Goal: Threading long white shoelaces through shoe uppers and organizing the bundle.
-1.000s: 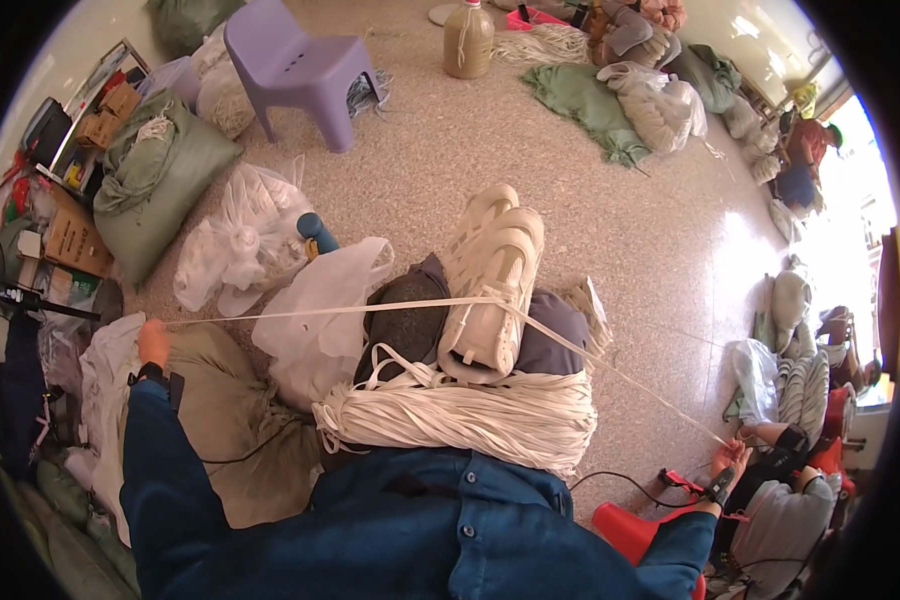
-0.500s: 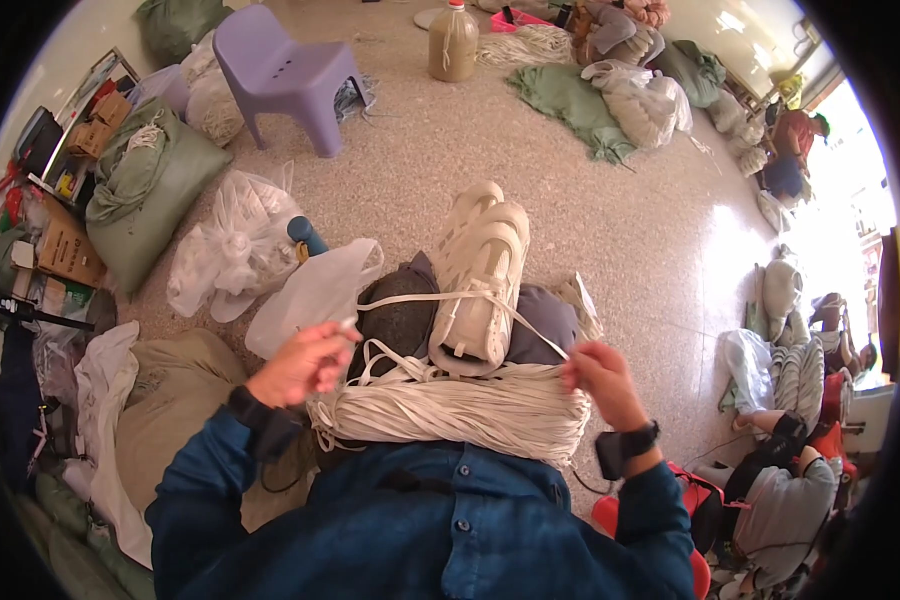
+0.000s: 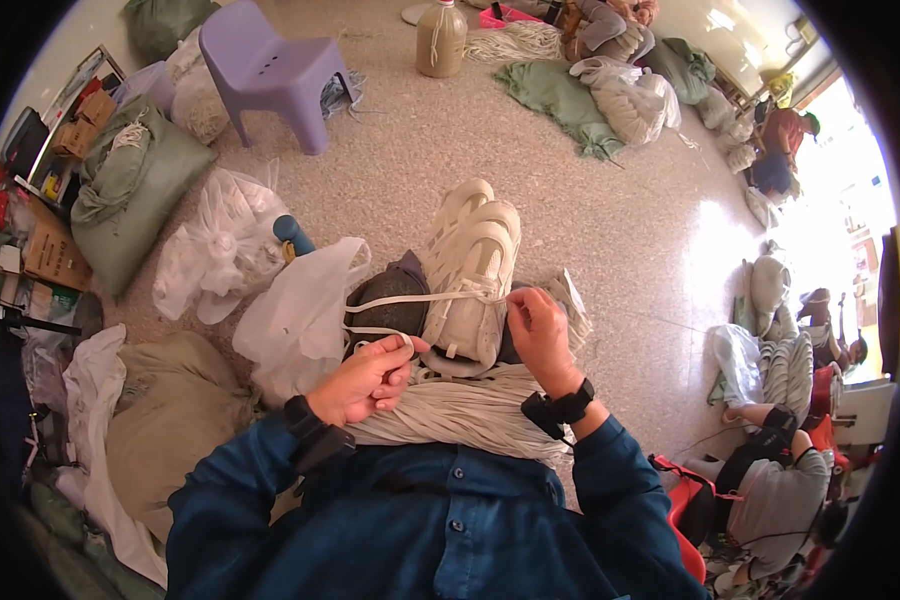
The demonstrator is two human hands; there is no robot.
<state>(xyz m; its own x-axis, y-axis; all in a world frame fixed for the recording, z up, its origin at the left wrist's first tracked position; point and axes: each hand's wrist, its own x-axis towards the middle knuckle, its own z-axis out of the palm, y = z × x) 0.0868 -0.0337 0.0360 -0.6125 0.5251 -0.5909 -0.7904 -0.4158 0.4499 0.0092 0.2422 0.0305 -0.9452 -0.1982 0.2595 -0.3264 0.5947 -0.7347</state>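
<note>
A cream woven piece with looped straps, shaped somewhat like a shoe (image 3: pixel 470 265), stands against my knees. A flat cream cord (image 3: pixel 395 299) crosses it and bends back at the left. With closed fingertips my right hand (image 3: pixel 538 325) pinches this cord at the piece's right side. My left hand (image 3: pixel 370 378), lower and nearer me, has its thumb and index finger closed on a part of the cord; something white shows at the fingertip. Across my lap lies a thick bundle of cream cords (image 3: pixel 460 415), partly under my left hand. Dark trouser knees show on both sides of the woven piece.
Left of my knees are a white plastic bag (image 3: pixel 305 320), a blue bottle (image 3: pixel 292 235) and a clear bag (image 3: pixel 220 245). Farther off stand a purple chair (image 3: pixel 270 75), a green sack (image 3: pixel 135 190) and a jug (image 3: pixel 441 42). Other people sit at the right.
Both hands have come closer together. My left hand moved right and slightly down; my right hand moved left and up to the woven piece. The cord's right length is no longer stretched out.
</note>
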